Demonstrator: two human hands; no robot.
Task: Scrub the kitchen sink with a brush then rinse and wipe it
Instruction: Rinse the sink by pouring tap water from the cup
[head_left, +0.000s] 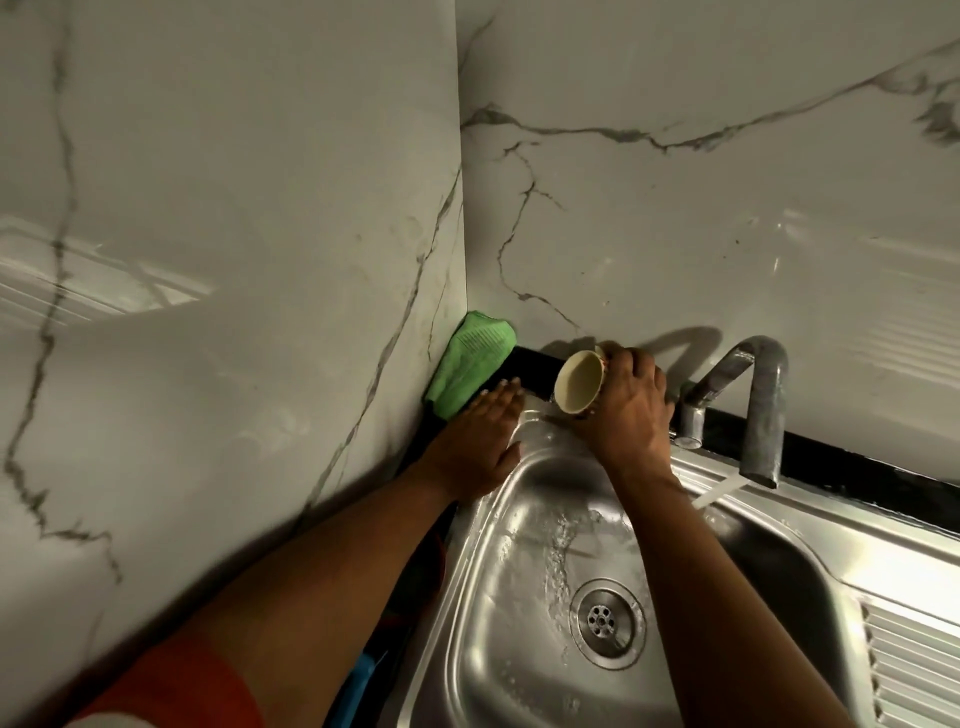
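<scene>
While the tap runs, the right hand curls its fingers round a small cream cup and tips it over the back left corner of the steel sink. The left hand lies flat on that wet corner, fingers straight, holding nothing.

This looks like the rinse step. To do it well, I think the cup should pour slowly along the rim, where the tap cannot reach, while the flat hand rubs the wet metal so no dirt stays (no brush shows anywhere).

The sink is shiny, smooth metal with round corners. A round drain with little holes sits at the bottom, and water trickles down the bowl toward it. A soft green cloth with fine ribs leans in the corner of the glossy marble walls, just beside the left fingertips, handy for the wipe.
</scene>
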